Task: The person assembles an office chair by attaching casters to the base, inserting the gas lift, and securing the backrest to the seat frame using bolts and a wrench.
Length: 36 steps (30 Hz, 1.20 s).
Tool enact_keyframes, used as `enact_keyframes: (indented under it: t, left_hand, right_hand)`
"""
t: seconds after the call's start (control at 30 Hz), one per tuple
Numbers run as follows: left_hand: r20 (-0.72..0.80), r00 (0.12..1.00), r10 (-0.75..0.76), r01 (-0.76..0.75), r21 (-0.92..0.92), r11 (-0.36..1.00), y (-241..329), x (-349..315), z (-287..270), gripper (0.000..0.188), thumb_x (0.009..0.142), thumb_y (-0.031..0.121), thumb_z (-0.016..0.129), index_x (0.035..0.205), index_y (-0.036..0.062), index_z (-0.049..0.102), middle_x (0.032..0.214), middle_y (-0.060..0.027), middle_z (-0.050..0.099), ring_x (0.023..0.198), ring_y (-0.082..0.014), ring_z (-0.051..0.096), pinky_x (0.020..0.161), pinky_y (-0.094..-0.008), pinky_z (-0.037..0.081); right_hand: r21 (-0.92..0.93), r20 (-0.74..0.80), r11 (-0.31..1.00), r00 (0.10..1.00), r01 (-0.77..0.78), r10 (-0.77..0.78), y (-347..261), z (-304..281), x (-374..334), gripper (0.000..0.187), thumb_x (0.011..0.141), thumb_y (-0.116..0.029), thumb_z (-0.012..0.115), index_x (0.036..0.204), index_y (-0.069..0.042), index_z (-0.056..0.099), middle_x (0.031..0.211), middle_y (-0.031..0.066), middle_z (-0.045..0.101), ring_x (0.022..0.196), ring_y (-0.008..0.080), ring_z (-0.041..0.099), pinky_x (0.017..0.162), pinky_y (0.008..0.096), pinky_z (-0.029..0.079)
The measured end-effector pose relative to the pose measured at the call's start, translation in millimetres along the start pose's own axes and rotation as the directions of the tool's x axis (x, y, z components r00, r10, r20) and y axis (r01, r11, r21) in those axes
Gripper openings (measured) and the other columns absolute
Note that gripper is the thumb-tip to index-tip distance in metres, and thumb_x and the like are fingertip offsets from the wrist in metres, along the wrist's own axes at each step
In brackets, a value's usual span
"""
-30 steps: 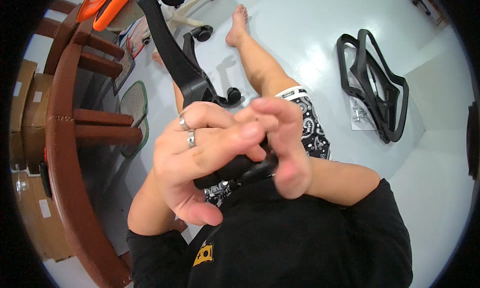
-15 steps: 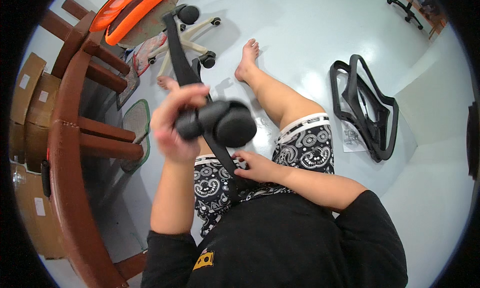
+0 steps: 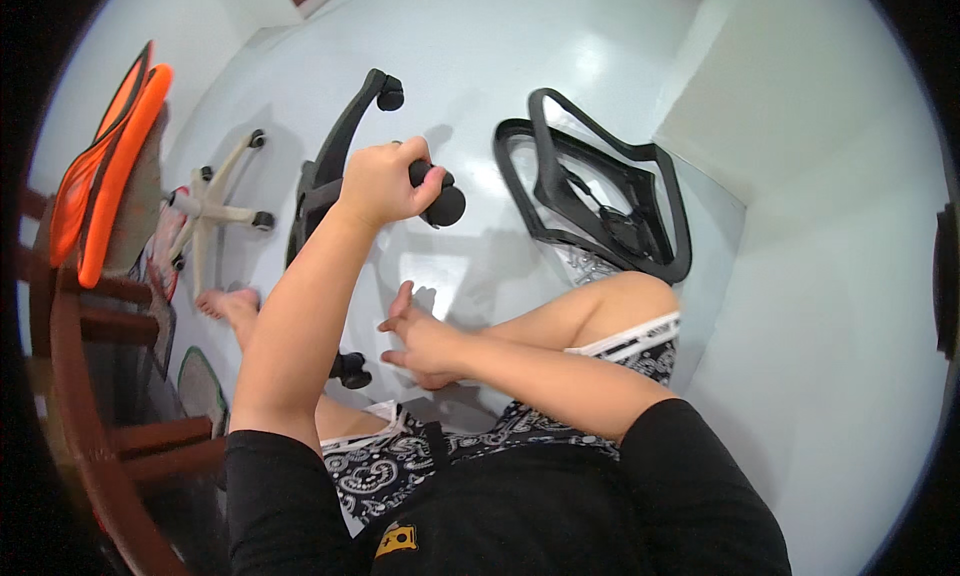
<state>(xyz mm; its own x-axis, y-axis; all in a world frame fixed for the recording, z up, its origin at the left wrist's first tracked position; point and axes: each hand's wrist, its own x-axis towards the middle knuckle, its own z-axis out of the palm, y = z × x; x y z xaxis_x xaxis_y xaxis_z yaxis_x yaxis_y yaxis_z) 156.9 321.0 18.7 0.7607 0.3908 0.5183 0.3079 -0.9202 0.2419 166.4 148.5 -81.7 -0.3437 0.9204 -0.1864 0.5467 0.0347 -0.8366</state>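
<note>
Black plastic is what most parts here are made of: the person sits on the pale floor (image 3: 560, 66) and the left hand (image 3: 385, 181) is raised with its fingers (image 3: 432, 179) wrapped tightly around a black caster wheel (image 3: 440, 204), which hangs in the air above the floor, just in front of the black chair base (image 3: 330, 166). This base lies on its side, one arm pointing up with a caster already at its tip (image 3: 388, 94), and another caster (image 3: 350, 368) shows low by the person's left knee. The right hand (image 3: 420, 341) rests lower, near the lap, with fingers stretched out and loosely together, holding nothing that I can see. To the right lies a black backrest frame (image 3: 600, 191), well apart from the hands; at the far left there is an orange mesh seat part (image 3: 105, 146) and a pale star-shaped base (image 3: 215, 211) beside a wooden chair (image 3: 70, 376). I judge that the step in hand is fitting of casters to the black base, with at least two already on. The next move calls for turning the held caster so that its stem points to an empty socket of the base; the stem is hidden inside the fist, so I cannot tell its direction. The free hand probably must steady the base arm.
</note>
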Motion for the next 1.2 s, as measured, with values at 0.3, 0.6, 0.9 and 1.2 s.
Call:
enact_keyframes:
  t: [0.3,0.6,0.9,1.2]
  left_hand:
    - [0.33,0.869,0.369,-0.369,-0.063,0.927,-73.9,-1.5,89.9,0.025,0.07,0.032,0.067,0.067,0.0108,0.054,0.054,-0.0089,0.055,0.051,-0.0305,0.057,0.053,-0.041,0.044]
    - [0.455,0.793,0.405,-0.38,-0.15,0.913,-91.9,-10.8,162.5,0.03,0.07,0.038,0.064,0.067,0.0104,0.054,0.057,-0.0081,0.055,0.055,-0.0313,0.057,0.057,-0.0427,0.044]
    - [-0.13,0.991,-0.014,0.016,0.013,1.0,-104.9,-2.0,143.8,0.033,0.072,0.023,0.067,0.105,0.014,0.066,0.117,-0.0096,0.062,0.117,-0.0311,0.053,0.1,-0.0466,0.036]
    - [0.064,0.724,-0.687,0.578,0.487,0.655,-216.3,-110.3,101.5,0.066,0.092,0.011,0.052,0.148,0.0358,0.027,0.106,-0.0194,0.063,0.093,-0.0373,0.062,0.078,-0.0454,0.05]
  right_hand:
    - [0.563,-0.389,0.819,0.837,-0.114,0.384,89.5,-78.0,-37.2,0.031,0.089,-0.022,0.061,0.115,-0.005,0.059,0.09,0.0114,0.066,0.08,0.0201,0.063,0.073,0.0318,0.05]
    - [0.669,-0.318,0.733,0.843,-0.125,0.434,85.0,-77.7,-29.4,0.021,0.091,-0.014,0.058,0.11,-0.005,0.06,0.081,0.0035,0.062,0.074,0.0104,0.057,0.07,0.0264,0.048]
    - [0.772,-0.25,0.615,0.812,-0.161,0.527,91.4,-92.8,-35.2,0.02,0.092,-0.011,0.055,0.111,-0.005,0.06,0.087,0.0044,0.063,0.082,0.0114,0.059,0.074,0.0258,0.048]
    - [0.763,-0.298,0.636,0.811,-0.114,0.503,91.4,-89.4,-31.0,0.019,0.091,-0.013,0.057,0.108,-0.005,0.06,0.08,0.0059,0.062,0.074,0.0117,0.058,0.068,0.0268,0.047]
